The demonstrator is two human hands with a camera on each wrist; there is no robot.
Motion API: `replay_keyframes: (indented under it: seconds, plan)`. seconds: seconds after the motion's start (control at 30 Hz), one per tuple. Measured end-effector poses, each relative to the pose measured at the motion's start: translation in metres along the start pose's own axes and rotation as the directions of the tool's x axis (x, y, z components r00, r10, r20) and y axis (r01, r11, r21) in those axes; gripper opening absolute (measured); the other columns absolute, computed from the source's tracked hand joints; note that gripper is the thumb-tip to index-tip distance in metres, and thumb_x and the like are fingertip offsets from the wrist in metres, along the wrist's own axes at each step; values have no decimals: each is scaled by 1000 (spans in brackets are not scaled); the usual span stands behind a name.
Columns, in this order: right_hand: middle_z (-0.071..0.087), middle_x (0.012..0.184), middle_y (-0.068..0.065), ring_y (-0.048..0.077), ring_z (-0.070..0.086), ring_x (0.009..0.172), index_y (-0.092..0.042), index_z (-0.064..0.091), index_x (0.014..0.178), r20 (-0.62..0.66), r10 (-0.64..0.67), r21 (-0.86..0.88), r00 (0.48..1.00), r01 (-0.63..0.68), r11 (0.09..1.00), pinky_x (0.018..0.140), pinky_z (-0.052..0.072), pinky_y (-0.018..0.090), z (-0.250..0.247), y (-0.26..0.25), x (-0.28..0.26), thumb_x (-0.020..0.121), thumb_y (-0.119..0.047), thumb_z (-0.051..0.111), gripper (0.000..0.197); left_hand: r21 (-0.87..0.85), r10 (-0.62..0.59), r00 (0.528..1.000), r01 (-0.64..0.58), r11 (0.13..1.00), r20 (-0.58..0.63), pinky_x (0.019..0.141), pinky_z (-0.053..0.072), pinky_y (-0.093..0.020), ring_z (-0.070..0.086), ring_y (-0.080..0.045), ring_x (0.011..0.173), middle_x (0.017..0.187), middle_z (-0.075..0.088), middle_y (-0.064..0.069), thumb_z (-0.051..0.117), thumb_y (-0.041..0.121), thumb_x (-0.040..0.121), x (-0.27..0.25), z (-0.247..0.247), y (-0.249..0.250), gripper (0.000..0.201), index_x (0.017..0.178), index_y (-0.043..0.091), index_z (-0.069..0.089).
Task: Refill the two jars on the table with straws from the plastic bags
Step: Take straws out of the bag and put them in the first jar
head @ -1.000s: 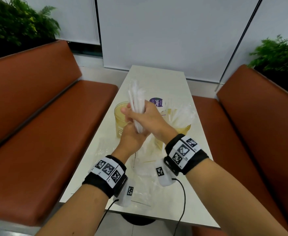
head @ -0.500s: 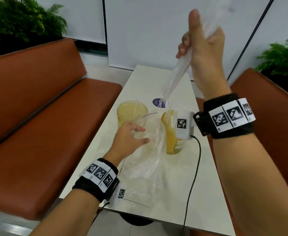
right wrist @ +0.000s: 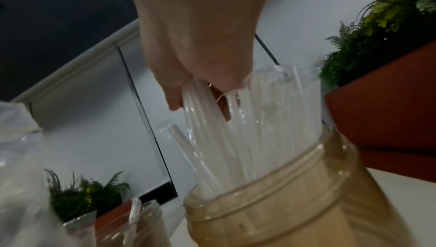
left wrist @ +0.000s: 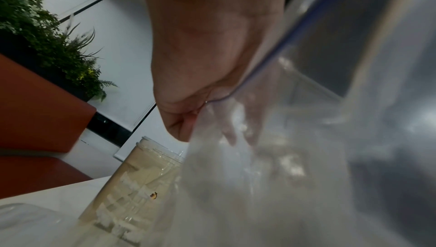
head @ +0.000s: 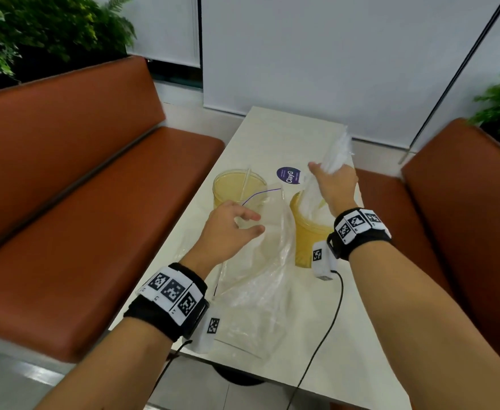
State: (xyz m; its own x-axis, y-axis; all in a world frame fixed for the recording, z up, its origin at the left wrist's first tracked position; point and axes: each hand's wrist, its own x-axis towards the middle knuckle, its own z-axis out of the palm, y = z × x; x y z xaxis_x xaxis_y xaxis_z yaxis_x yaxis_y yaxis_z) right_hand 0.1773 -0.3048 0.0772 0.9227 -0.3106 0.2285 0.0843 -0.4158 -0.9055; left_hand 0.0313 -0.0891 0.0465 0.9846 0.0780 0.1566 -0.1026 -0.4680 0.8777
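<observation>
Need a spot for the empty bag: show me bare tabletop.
Free: far table end beyond the sticker; near right part beside the cable. Crowded: middle, with both jars, plastic bag, and both hands.

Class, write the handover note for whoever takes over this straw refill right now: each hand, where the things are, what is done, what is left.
Right hand: grips a bundle of straws, their lower ends inside the right jar.
Left hand: holds the open mouth of the plastic bag, which lies on the table.
Left jar: stands beside the bag with one straw showing.
Done: the bundle is out of the bag and entering the right jar.
Left: release the bundle, then fill the left jar.
</observation>
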Motion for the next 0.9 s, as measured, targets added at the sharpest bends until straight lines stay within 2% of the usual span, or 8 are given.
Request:
replay_keyframes:
  seconds: [0.07, 0.17, 0.23, 0.47, 0.6, 0.77, 0.83, 0.9]
  plan:
    - [67, 82, -3, 21, 71, 85, -8, 72, 96, -29, -3, -15, 1000, 3, 1000, 81, 59, 33, -6, -2, -3, 73, -31, 88, 37, 1, 0, 1000, 0, 1000, 8, 69, 38, -13, 49, 1, 67, 100, 58, 9, 82, 27, 82, 0, 1, 1, 22, 102, 21, 78]
    - [55, 107, -10, 7, 59, 99, -12, 47, 138, -166, -130, 35, 978, 138, 990, 83, 40, 1, -18, -14, -6, 65, -18, 93, 87, 12, 7, 1000, -7, 1000, 16, 66, 39, -8, 50, 5, 67, 99, 58, 10, 81, 28, 83, -1, 2, 5, 21, 103, 22, 78]
    - [51, 105, -20, -2, 55, 96, -19, 39, 142, -210, -230, 98, 950, 255, 962, 81, 37, -3, -24, -12, -7, 64, -8, 92, 94, 14, 9, 1000, -9, 1000, 25, 66, 39, -6, 51, 9, 67, 99, 57, 11, 80, 28, 83, -1, 2, 8, 21, 103, 21, 78]
    - [70, 100, -5, 11, 64, 94, -16, 69, 118, -193, -370, -33, 909, 371, 928, 87, 54, 34, -29, -5, -7, 98, -32, 59, 27, -2, 4, 999, -4, 1000, 49, 69, 38, -11, 48, 2, 66, 101, 57, 9, 79, 29, 84, -4, 5, 13, 19, 102, 22, 77]
    - [66, 127, 10, 28, 61, 118, -11, 71, 119, 180, -318, -513, 931, 365, 777, 96, 50, 39, -26, 5, -7, 100, -29, 55, 31, -4, 10, 999, -9, 1000, 54, 68, 36, -11, 50, 9, 65, 99, 56, 12, 78, 28, 85, -5, 4, 15, 20, 104, 21, 77]
    - [50, 146, 7, 25, 41, 139, -13, 54, 142, 84, -517, -433, 852, 498, 751, 107, 35, 31, -16, -11, -4, 100, -28, 50, 45, -15, 11, 998, -10, 1000, 60, 68, 37, -13, 49, 2, 64, 102, 58, 10, 77, 29, 86, -6, 1, 16, 19, 104, 24, 76]
    - [47, 150, 11, 30, 37, 143, -7, 49, 145, 287, -519, -490, 805, 589, 643, 116, 30, 36, -6, -13, -4, 106, -25, 39, 44, -13, 12, 998, -11, 1000, 64, 69, 39, -15, 47, 0, 63, 105, 60, 8, 77, 29, 86, -6, 1, 16, 18, 104, 24, 76]
    - [56, 137, 15, 35, 47, 133, -3, 58, 129, 563, -323, -603, 761, 645, 469, 113, 34, 42, 3, -4, -9, 108, -22, 30, 40, 3, 23, 997, -23, 1000, 69, 68, 39, -15, 46, -2, 62, 108, 62, 6, 76, 24, 87, -7, 0, 14, 18, 105, 25, 75]
